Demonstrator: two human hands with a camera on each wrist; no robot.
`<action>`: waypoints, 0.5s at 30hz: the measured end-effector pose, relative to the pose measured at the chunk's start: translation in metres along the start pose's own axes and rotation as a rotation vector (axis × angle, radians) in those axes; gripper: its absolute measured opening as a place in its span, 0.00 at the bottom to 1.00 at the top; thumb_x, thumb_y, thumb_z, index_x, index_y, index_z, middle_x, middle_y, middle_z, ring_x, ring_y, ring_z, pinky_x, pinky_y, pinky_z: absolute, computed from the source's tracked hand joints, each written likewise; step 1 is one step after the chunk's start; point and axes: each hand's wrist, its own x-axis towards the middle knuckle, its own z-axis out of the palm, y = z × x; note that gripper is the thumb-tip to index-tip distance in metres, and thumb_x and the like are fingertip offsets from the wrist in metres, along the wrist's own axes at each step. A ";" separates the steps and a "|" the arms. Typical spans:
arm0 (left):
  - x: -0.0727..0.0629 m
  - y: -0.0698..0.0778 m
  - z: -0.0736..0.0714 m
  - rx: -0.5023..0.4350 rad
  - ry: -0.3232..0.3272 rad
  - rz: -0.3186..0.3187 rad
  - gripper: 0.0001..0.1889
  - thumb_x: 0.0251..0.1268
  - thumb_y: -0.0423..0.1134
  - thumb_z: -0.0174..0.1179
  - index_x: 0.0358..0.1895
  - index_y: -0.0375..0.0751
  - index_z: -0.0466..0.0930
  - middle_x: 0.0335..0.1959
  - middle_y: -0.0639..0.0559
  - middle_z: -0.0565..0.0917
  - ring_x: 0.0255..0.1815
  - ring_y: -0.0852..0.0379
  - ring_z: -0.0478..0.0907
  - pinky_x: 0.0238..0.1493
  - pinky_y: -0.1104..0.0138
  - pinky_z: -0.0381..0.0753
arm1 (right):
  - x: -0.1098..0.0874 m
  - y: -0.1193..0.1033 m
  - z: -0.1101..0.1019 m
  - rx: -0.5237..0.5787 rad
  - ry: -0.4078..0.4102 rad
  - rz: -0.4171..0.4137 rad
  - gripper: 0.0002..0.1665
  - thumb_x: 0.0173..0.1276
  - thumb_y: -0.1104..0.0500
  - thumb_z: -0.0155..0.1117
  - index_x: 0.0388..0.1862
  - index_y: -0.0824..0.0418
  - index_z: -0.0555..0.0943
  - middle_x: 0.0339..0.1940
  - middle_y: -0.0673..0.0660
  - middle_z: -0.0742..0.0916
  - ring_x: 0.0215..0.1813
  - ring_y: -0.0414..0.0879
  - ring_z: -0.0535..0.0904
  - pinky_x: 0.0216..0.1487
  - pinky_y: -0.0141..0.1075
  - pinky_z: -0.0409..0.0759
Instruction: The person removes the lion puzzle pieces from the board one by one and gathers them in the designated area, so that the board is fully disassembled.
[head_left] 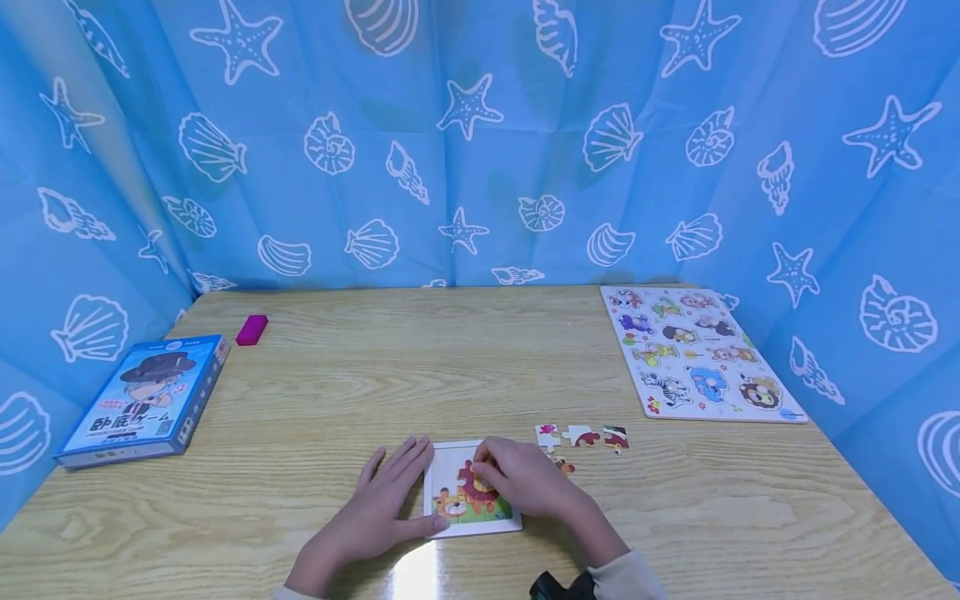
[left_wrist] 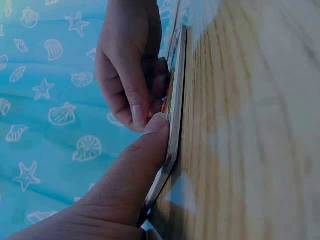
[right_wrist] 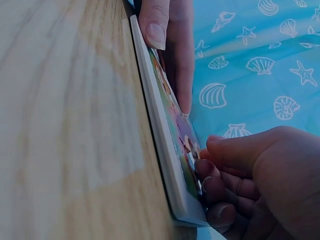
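A blue curtain (head_left: 510,171) printed with white shells and starfish fills the upper frame. Below, a wood-grained table (head_left: 337,371) shows glare at bottom centre. An animal board (head_left: 697,343) lies at right, a blue box (head_left: 146,400) at left. The left hand (head_left: 386,504), fingers straight, rests on the puzzle tray (head_left: 442,461), lower centre; the right hand (head_left: 528,479) curls over it, its grip hidden. Loose pieces (head_left: 581,435) lie just right; a pink block (head_left: 252,330) sits upper left.

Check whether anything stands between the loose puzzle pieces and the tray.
Yes, the right hand: it reaches over the right side of the tray, between it and the loose puzzle pieces. No other visible object stands in the way.
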 end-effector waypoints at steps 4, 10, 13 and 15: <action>0.000 0.000 0.000 0.000 -0.002 0.001 0.46 0.61 0.60 0.59 0.71 0.30 0.55 0.72 0.37 0.56 0.73 0.41 0.47 0.67 0.41 0.35 | -0.001 0.000 0.000 0.031 -0.002 0.000 0.06 0.72 0.54 0.56 0.38 0.55 0.77 0.23 0.42 0.74 0.23 0.35 0.67 0.25 0.30 0.69; 0.000 0.001 0.000 0.006 -0.005 -0.007 0.46 0.60 0.61 0.59 0.72 0.31 0.55 0.73 0.38 0.56 0.73 0.41 0.47 0.67 0.41 0.35 | 0.000 0.001 0.000 0.065 -0.002 -0.003 0.07 0.71 0.52 0.57 0.37 0.54 0.76 0.23 0.42 0.75 0.24 0.35 0.68 0.26 0.30 0.69; 0.000 0.000 0.000 0.011 -0.005 -0.011 0.46 0.60 0.61 0.59 0.72 0.31 0.55 0.73 0.39 0.56 0.73 0.41 0.47 0.67 0.41 0.35 | 0.000 0.003 0.000 0.076 0.001 -0.004 0.07 0.71 0.52 0.58 0.37 0.53 0.76 0.24 0.42 0.76 0.24 0.35 0.68 0.26 0.30 0.70; 0.000 0.000 0.000 0.013 -0.004 -0.010 0.46 0.60 0.61 0.59 0.72 0.31 0.55 0.73 0.39 0.56 0.74 0.41 0.47 0.67 0.41 0.35 | 0.000 0.003 0.001 0.082 0.005 -0.008 0.07 0.70 0.52 0.59 0.37 0.54 0.76 0.24 0.42 0.76 0.24 0.35 0.69 0.26 0.30 0.70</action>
